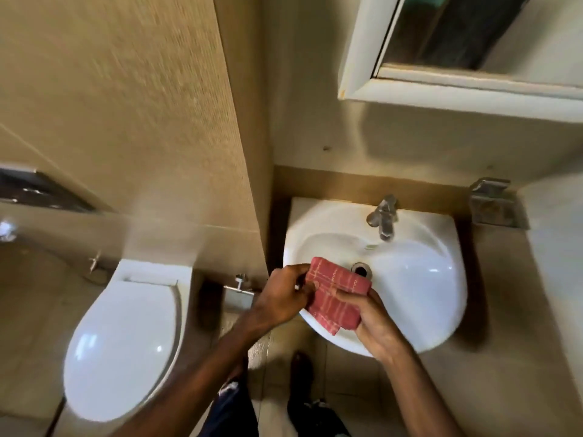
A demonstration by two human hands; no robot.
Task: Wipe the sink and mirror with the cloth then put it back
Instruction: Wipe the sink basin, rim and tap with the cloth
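Over the sink (410, 279), I see the mirror (457, 29) cut off and blurred. Both my left hand (280, 298) and right hand (375, 323) pinch the folded red checked cloth (337, 294).

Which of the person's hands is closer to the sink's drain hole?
Right. The right hand grips the red cloth just below the drain; the left hand holds the cloth's other end, further off at the sink rim's left edge.
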